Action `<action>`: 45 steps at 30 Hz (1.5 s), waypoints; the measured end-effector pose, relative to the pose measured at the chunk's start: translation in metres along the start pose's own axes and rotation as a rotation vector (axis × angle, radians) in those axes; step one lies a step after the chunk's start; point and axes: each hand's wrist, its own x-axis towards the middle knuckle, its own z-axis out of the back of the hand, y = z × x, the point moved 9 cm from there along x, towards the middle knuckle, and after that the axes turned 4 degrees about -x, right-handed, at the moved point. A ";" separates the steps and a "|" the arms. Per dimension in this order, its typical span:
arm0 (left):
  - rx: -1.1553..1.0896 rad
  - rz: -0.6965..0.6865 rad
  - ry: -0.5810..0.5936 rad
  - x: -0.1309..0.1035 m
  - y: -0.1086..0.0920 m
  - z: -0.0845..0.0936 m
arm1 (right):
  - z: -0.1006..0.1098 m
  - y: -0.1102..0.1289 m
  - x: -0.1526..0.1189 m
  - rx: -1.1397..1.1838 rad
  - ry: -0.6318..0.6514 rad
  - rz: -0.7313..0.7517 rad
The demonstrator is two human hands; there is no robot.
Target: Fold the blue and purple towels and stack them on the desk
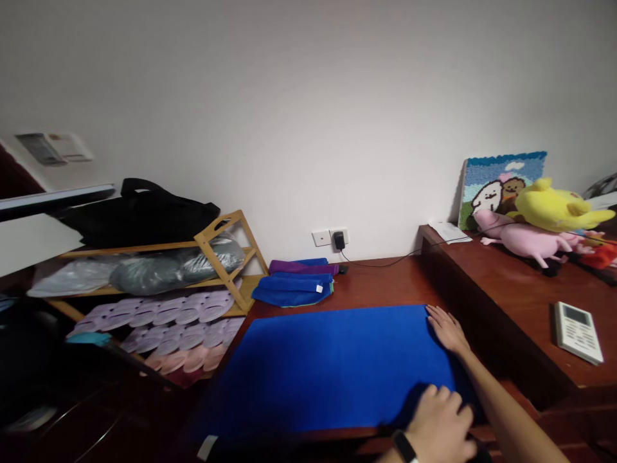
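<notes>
A blue towel lies spread out on the reddish-brown wooden table, with a white tag at its near left corner. My right hand rests flat on the towel's far right corner, fingers stretched out. Closer to me, my left hand, with a dark band on its wrist, is over the towel's near right part. Its fingers are loosely bent and a little apart, and nothing shows in them. A shadow falls on the towel beside it. Folded blue towels and a purple towel lie behind, near the wall.
Left stands a wooden rack with lilac and pink slippers, plastic-wrapped bundles and a black bag. On the right, a raised wooden top bears plush toys, a picture and a white remote-like device. A plugged-in charger trails a cable.
</notes>
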 end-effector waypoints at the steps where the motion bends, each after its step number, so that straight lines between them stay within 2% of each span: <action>1: 0.012 -0.010 0.034 0.016 -0.011 -0.020 | 0.000 0.000 0.001 0.005 0.004 0.003; 3: 0.003 0.032 0.053 0.034 -0.017 -0.046 | -0.001 -0.001 0.002 0.015 0.006 0.003; 5: -0.026 0.078 0.037 0.040 -0.014 -0.056 | 0.001 -0.001 0.002 0.024 -0.002 0.003; 7: -0.054 0.087 0.027 0.039 -0.010 -0.054 | 0.003 -0.003 0.003 0.039 -0.011 -0.005; 11: -0.120 0.128 0.040 0.033 -0.001 -0.040 | 0.004 -0.009 0.005 0.122 -0.016 -0.031; 16: -0.257 0.273 0.033 0.029 0.012 -0.030 | 0.007 -0.026 0.009 0.520 -0.080 -0.117; 18: -0.338 0.387 -0.013 0.022 0.023 -0.019 | 0.013 -0.029 0.009 0.631 -0.108 -0.153; 20: -0.418 0.518 -0.071 0.007 0.038 0.001 | 0.022 -0.025 0.008 0.664 -0.125 -0.194; 22: -0.488 0.620 -0.119 -0.017 0.055 0.029 | 0.031 -0.016 0.007 0.698 -0.149 -0.260; 24: -0.539 0.694 -0.166 -0.049 0.074 0.061 | 0.038 0.008 0.009 0.743 -0.165 -0.299; 26: -0.565 0.757 -0.214 -0.091 0.097 0.095 | 0.043 0.048 0.015 0.815 -0.153 -0.272; 29: -0.578 0.867 -0.254 -0.169 0.135 0.136 | 0.046 0.136 0.029 0.940 -0.078 -0.143; 33: -0.597 1.067 -0.352 -0.291 0.183 0.182 | 0.043 0.283 0.045 1.022 0.078 0.076; 37: -0.584 1.197 -0.488 -0.405 0.215 0.219 | 0.020 0.441 0.051 0.954 0.219 0.288; 39: -0.555 1.251 -0.568 -0.454 0.227 0.231 | -0.001 0.513 0.049 0.849 0.267 0.378; 41: -0.512 1.325 -0.616 -0.497 0.237 0.233 | -0.026 0.571 0.044 0.708 0.299 0.461; 43: -0.431 1.401 -0.601 -0.527 0.244 0.228 | -0.052 0.614 0.036 0.558 0.306 0.537; 45: -0.314 1.446 -0.547 -0.543 0.247 0.222 | -0.075 0.640 0.028 0.422 0.292 0.600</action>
